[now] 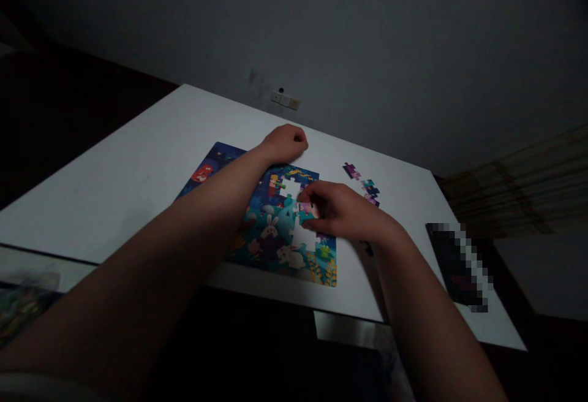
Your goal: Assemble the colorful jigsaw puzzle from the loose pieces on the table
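Observation:
A jigsaw puzzle (275,221) with rabbits and a night forest lies on the table, with white gaps in its right half. My right hand (344,209) reaches over that side, its thumb and fingers closed around a pink and teal puzzle piece (304,209) between two gaps. Whether the piece is seated flat cannot be told. My left hand (285,143) rests in a loose fist at the puzzle's far edge, and nothing shows in it. The left forearm crosses above the puzzle and hides part of its left half.
Several loose puzzle pieces (351,171) lie right of the puzzle, some partly behind my right hand. A dark, partly pixelated flat object (452,267) is near the right edge of the white table (151,138). A wall with a socket (285,100) rises behind.

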A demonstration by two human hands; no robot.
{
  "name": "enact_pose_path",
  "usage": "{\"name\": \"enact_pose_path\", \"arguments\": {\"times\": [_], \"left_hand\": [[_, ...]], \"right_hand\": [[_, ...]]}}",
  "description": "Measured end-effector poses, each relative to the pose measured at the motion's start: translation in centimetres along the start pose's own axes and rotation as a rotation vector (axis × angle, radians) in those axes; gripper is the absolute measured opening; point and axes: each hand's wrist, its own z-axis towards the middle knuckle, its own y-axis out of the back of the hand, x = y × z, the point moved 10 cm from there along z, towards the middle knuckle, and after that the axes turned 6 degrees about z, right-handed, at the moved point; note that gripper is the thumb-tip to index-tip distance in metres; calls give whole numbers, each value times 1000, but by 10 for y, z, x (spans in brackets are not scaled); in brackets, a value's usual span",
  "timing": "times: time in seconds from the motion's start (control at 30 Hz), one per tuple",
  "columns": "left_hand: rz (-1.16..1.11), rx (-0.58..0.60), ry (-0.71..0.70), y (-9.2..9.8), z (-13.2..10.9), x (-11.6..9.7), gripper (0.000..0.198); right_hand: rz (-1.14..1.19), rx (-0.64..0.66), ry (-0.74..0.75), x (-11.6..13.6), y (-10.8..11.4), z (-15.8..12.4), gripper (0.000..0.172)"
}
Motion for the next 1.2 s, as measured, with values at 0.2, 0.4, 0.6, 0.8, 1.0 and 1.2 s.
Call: {"name": "enact_pose_path", "arguments": {"times": [0.2, 0.4, 0.6, 0.8, 1.0, 1.2], "left_hand": [[-4, 2, 6, 0, -1, 0, 10], [-23, -2, -12, 1, -2, -2, 10], [-11, 2, 0, 0, -1, -1, 10], [3, 5, -3, 0, -1, -2, 10], [-8, 4, 2, 2, -1, -1, 7], [21, 4, 3, 2, -1, -2, 8]], "right_hand": [[118, -113, -9, -9, 6, 5, 9], [43, -95, 112, -1, 2, 9, 14], [-4, -89, 133, 0, 4, 7, 13], [-22, -108, 57, -9, 5, 7, 12], [-6, -67, 158, 1, 1, 8, 16], [10, -63, 131, -5, 2, 8, 17]]}}
